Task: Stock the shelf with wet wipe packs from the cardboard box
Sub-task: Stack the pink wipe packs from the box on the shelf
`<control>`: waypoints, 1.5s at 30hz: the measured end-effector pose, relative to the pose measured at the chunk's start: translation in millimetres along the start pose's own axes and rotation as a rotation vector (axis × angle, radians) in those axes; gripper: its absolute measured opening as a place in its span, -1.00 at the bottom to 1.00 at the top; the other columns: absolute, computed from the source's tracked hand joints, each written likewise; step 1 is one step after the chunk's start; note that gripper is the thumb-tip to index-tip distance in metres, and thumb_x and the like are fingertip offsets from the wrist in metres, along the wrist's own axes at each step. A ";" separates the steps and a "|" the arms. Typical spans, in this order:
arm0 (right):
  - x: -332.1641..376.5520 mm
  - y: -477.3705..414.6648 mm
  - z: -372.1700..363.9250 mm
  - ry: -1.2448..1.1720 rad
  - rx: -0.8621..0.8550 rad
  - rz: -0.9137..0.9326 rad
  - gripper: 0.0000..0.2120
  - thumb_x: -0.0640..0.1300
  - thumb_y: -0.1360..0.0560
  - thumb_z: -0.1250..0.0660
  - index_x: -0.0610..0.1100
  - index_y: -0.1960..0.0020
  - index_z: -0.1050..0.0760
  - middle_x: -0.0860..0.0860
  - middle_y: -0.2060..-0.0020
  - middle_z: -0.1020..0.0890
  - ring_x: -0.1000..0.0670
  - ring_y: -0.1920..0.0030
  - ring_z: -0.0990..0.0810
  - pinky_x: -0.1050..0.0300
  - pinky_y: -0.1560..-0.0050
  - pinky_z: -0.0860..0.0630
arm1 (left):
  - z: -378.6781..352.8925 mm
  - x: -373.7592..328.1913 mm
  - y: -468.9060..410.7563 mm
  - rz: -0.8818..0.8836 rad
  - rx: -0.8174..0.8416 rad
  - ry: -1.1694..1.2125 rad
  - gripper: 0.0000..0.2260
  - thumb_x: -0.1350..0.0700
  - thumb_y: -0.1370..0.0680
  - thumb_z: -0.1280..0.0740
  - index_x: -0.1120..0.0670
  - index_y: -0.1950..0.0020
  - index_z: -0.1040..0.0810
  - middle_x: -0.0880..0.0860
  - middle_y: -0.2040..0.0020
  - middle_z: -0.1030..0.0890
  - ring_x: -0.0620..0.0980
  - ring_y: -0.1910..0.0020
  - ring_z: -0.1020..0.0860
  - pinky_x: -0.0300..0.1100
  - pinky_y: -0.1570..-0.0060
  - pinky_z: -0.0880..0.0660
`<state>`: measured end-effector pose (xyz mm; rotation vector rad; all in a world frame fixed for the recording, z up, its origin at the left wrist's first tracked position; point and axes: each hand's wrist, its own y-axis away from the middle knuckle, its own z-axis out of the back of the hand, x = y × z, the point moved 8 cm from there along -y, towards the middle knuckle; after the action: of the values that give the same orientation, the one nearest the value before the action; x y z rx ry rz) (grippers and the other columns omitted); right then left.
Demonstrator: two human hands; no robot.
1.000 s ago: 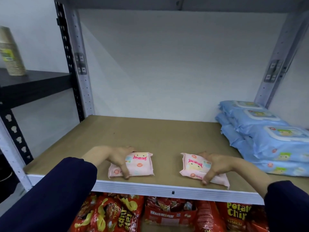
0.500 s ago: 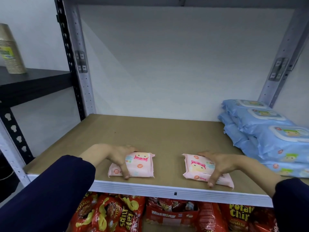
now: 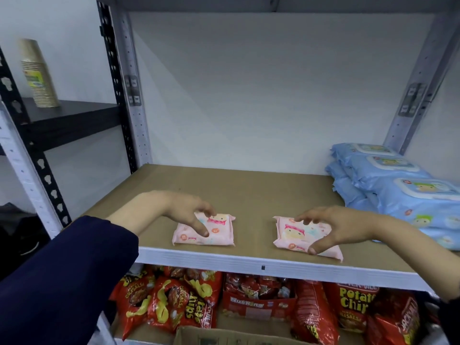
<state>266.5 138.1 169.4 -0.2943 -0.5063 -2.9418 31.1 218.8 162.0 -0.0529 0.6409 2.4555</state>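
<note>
You're at the set-down step: left hand pinches the left pink pack, right hand pinches the right pink pack, both flat near the shelf front edge, so next is probably letting go and reaching for the cardboard box.

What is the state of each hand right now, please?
Left hand: grips the left pink pack, lying on the shelf.
Right hand: grips the right pink pack, also on the shelf.

Left hand, right hand: fingers curled.
</note>
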 end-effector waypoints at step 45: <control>-53.6 10.6 -501.6 -0.687 0.279 -0.858 -0.58 -0.13 -0.33 -0.50 -0.28 -0.11 -0.49 -0.16 -0.07 -0.61 -0.12 -0.08 -0.58 0.13 -0.01 -0.46 | -505.7 46.8 -39.3 0.330 0.179 0.838 -0.30 0.12 -0.35 -0.52 0.15 -0.39 -0.26 0.05 -0.27 -0.40 -0.03 -0.26 -0.39 -0.26 -0.17 -0.34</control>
<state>236.2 -38.4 -302.4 -1.3686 -1.4159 -3.3902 -39.4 40.5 -310.0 -1.0130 1.2979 2.6205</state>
